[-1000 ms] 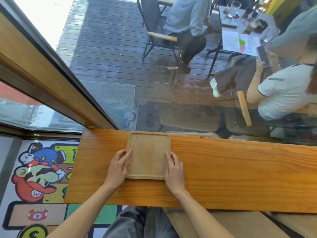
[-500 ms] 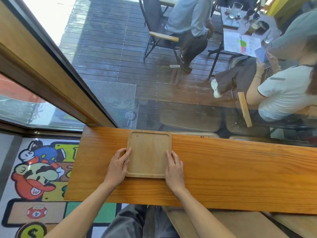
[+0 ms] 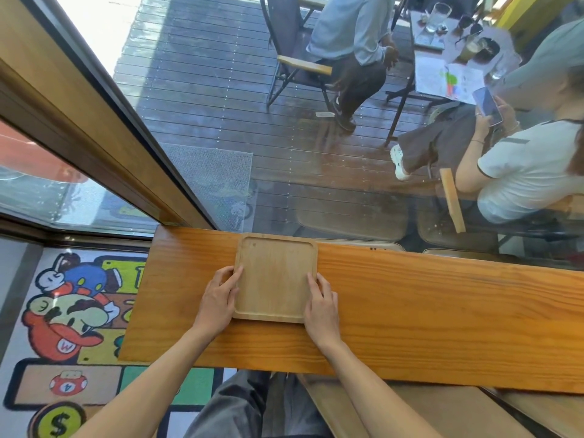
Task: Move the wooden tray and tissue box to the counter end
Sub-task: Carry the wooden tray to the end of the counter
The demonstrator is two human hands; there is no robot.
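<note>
the square pale wooden tray point(image 3: 275, 278) lies mid-frame near the orange counter's point(image 3: 426, 311) left end, left hand point(image 3: 219, 298) and right hand point(image 3: 321, 306) gripping its sides; no tissue box visible, so that remains.

Person seen from above: both forearms bare from elbow to wrist, no sleeves in view. Left hand point(image 3: 219, 301) and right hand point(image 3: 322, 310) bare, with no rings, watch or gloves. Grey trousers point(image 3: 249, 406), loosely creased, cover the legs below the forearms.
</note>
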